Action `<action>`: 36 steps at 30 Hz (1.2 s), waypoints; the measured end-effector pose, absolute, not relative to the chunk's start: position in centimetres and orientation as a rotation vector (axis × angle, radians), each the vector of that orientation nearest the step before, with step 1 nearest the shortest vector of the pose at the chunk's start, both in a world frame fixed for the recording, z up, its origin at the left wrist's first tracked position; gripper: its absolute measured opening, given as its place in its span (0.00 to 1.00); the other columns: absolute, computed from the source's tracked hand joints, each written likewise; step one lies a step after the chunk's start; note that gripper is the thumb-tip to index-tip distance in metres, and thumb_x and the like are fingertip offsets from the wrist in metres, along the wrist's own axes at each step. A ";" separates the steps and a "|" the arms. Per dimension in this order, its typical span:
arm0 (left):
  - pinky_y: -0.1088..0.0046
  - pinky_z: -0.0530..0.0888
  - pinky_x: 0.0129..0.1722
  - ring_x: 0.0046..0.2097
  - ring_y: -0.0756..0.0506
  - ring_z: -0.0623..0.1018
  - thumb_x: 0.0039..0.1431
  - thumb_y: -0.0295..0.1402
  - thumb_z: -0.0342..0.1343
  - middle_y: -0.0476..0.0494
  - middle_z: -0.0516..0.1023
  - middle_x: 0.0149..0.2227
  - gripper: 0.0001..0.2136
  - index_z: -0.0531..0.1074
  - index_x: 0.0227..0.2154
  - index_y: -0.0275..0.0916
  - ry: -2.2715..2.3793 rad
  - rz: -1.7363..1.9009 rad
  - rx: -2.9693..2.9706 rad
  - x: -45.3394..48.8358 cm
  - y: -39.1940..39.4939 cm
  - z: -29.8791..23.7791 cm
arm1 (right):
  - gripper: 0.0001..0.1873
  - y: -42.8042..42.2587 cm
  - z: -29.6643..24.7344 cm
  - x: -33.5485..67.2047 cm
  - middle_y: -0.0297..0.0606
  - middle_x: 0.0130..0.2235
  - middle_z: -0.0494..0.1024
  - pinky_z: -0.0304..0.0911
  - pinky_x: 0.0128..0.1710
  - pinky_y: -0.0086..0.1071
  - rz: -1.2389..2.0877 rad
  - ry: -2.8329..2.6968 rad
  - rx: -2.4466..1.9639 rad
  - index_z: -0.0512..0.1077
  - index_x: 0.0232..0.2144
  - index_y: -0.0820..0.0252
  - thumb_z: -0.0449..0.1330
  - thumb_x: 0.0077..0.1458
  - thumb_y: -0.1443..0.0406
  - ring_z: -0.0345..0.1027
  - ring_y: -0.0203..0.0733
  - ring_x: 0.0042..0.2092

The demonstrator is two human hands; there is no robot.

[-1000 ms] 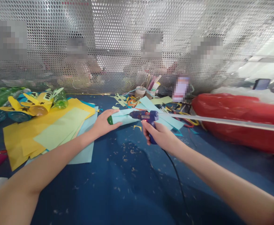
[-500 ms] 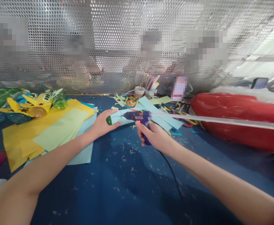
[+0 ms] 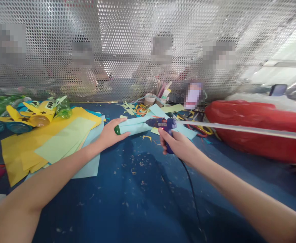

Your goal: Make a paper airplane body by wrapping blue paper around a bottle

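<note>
My left hand [image 3: 114, 131] is closed around one end of a green plastic bottle [image 3: 117, 130] wrapped in light blue paper [image 3: 135, 125], held lying on its side just above the table. In my right hand [image 3: 174, 140] is a dark blue hot glue gun [image 3: 163, 123], with a long clear glue stick [image 3: 239, 128] jutting from its back and a small red light lit. Its nozzle points left and meets the right part of the paper; whether it touches cannot be made out. The gun's black cord [image 3: 192, 189] trails down over the table.
Yellow [image 3: 13, 152] and green paper sheets [image 3: 67, 138] lie at left, with yellow paper-covered bottle crafts [image 3: 40, 114] behind. Paper scraps, scissors [image 3: 206, 131] and a cup of sticks [image 3: 160, 98] are at the back. A red plastic bag [image 3: 259, 131] bulges at right before a perforated metal wall.
My right hand has moved the glue gun to the right, so its nozzle has shifted along the light blue paper away from my left hand. The left hand has stayed in place.
</note>
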State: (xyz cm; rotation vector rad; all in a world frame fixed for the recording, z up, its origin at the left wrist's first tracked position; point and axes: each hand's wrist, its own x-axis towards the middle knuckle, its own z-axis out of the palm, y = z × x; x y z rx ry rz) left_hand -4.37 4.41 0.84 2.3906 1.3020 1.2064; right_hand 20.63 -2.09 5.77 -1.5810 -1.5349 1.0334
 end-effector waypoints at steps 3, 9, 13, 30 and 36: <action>0.57 0.68 0.57 0.55 0.41 0.73 0.52 0.43 0.61 0.43 0.75 0.53 0.23 0.68 0.50 0.43 1.291 1.219 2.399 -4.4 4.5 0.7 | 0.31 -2.0 5.7 21.3 0.30 0.18 0.65 0.63 0.20 0.28 0.988 -1.522 -1.599 0.62 0.19 0.59 0.52 0.50 0.37 0.62 0.31 0.18; 0.56 0.69 0.56 0.54 0.41 0.74 0.52 0.42 0.62 0.43 0.75 0.53 0.23 0.68 0.50 0.43 1.277 1.236 2.415 -4.4 4.6 0.6 | 0.32 -1.7 5.3 22.1 0.30 0.18 0.64 0.63 0.19 0.27 0.975 -1.479 -1.571 0.63 0.19 0.59 0.53 0.48 0.37 0.61 0.31 0.19; 0.56 0.69 0.56 0.54 0.41 0.74 0.51 0.41 0.62 0.42 0.75 0.52 0.23 0.68 0.50 0.43 1.267 1.244 2.421 -4.4 4.7 0.6 | 0.32 -1.6 5.3 22.4 0.30 0.18 0.65 0.63 0.20 0.27 0.968 -1.457 -1.562 0.63 0.19 0.59 0.53 0.47 0.37 0.61 0.31 0.19; 0.56 0.69 0.56 0.54 0.41 0.74 0.53 0.42 0.61 0.43 0.75 0.52 0.22 0.67 0.51 0.43 1.209 1.232 2.454 -4.6 4.8 0.6 | 0.29 -4.2 7.0 25.1 0.33 0.23 0.69 0.65 0.22 0.28 0.974 -1.341 -1.432 0.70 0.24 0.59 0.58 0.46 0.38 0.63 0.34 0.23; 0.53 0.67 0.57 0.57 0.39 0.71 0.53 0.39 0.61 0.42 0.71 0.56 0.26 0.63 0.54 0.45 1.109 1.206 2.411 -4.7 5.1 0.7 | 0.29 -4.5 4.1 33.1 0.43 0.31 0.79 0.68 0.25 0.35 0.725 -1.176 -1.723 0.76 0.28 0.57 0.54 0.51 0.40 0.69 0.41 0.26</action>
